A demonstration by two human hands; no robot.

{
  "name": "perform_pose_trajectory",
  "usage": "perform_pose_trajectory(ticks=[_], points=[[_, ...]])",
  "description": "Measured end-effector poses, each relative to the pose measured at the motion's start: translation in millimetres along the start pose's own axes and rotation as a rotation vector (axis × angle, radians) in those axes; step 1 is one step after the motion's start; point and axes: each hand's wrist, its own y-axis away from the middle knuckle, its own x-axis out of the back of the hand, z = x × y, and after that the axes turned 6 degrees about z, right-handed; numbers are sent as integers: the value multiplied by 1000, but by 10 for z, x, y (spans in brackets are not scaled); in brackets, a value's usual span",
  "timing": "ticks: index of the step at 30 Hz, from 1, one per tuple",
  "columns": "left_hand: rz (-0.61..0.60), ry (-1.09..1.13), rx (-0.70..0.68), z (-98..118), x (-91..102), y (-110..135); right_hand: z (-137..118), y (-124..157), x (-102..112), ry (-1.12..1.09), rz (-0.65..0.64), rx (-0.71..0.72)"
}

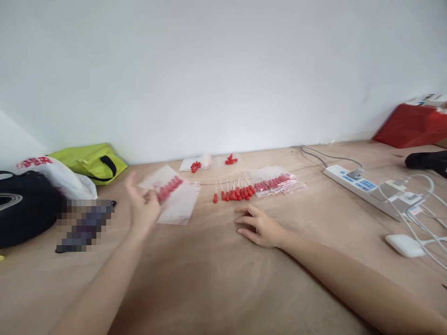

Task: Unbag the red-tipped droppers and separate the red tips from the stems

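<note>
Across a wooden worktop (209, 279), a person's blurred left hand (144, 207) grips a clear bag (162, 174) of red pieces (171, 187) at one edge, seemingly to leave its contents undisturbed, while the right hand (260, 228) rests empty, fingers parted, well apart. Beyond, red-ended sticks (239, 192) lie side by side, perhaps for easy picking, with small red bulbs (196, 166) grouped near the wall (223, 70).

An everyday room, home or office undetermined, is shown. Informal use is suggested by a wood-grained tabletop (195, 284) against a white wall (223, 70), bearing a lime-green bag (71, 156), a plastic bag (71, 180) and a cabled power strip (367, 185).
</note>
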Motion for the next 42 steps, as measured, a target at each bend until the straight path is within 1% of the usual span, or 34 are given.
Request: perform_pose_trajectory(ticks=[1,2,3,4,5,7,9,11,13,14,16,17,18,19,20,22,23,24,26,28,30,33,35,39,42], points=[[-80,27,67,24,-68,181,6,-5,-4,-6,5,-8],[-182,16,102,51,-131,376,11,-12,-9,-12,11,-18],[-281,-4,91,84,-184,572,14,-20,-12,-18,17,-30],[-353,-21,70,120,-225,761,13,-29,-14,-26,20,-41],[-390,-32,41,161,-253,932,9,-38,-13,-34,18,-52],[-416,-55,8,248,-271,1203,-11,-55,-6,-45,3,-70],[-490,-83,56,334,-252,1371,-35,-69,9,-52,-15,-87],[-623,-82,141,418,-204,1450,-46,-78,22,-65,-26,-105],[-823,-56,229,511,-133,1456,-37,-85,27,-89,-27,-117],[-958,-48,271,563,-93,1437,-26,-88,24,-100,-24,-122],[-1276,-73,341,677,-21,1360,0,-94,9,-110,-18,-125],[-1426,-106,350,731,2,1309,11,-97,0,-111,-10,-123],[-1526,-142,321,776,10,1254,18,-100,-9,-108,6,-124],[-1551,-167,234,807,2,1202,19,-103,-13,-100,33,-134],[-1495,-177,84,818,-23,1155,14,-105,-12,-80,71,-160],[-1276,-150,-278,776,-115,1091,-19,-105,14,-1,157,-259],[-1191,-126,-437,726,-172,1077,-45,-101,38,53,186,-317],[-1149,-108,-553,661,-228,1075,-74,-94,68,109,198,-368],[-1142,-122,-678,513,-320,1093,-135,-73,132,203,168,-432],[-1122,-171,-713,383,-372,1125,-186,-47,182,251,98,-464],[-1045,-221,-694,300,-387,1147,-216,-25,204,236,26,-489],[-907,-249,-632,270,-379,1139,-227,-17,184,127,-57,-503],[-856,-219,-603,291,-380,1113,-223,-24,150,61,-77,-493],[-849,-135,-574,332,-454,1064,-221,-40,81,1,-51,-489],[-884,-87,-619,343,-572,1029,-228,-41,51,-32,-36,-515]])
